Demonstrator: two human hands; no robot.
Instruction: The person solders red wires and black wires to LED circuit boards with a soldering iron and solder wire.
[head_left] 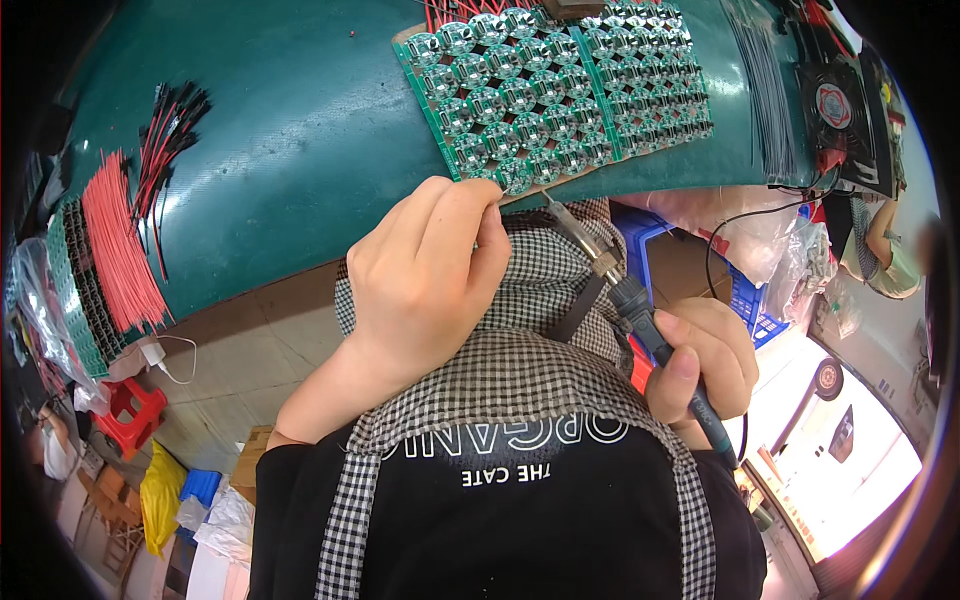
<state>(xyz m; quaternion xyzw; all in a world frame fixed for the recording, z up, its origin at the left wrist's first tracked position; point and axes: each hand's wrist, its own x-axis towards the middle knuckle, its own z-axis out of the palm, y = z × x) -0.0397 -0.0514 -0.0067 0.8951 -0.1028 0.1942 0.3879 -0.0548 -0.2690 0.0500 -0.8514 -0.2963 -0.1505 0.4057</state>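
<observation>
Soldering iron sits gripped in a person's closed right hand, its tip touching the near edge of a panel of round circuit boards on a green table. Left hand, fingers curled, pinches at that same edge.

Open stretch of green surface between the red wire bundle on the left and the panel of round LED boards: widest free lane for a hand. A loose bunch of black-and-red leads sits at its upper left. Panel covers the surface's middle right; grey wire strands and a black fan crowd the far right. At the near edge the left hand touches the panel's corner, soldering iron in the right hand angles in just beside it, leaving only a narrow gap.
</observation>
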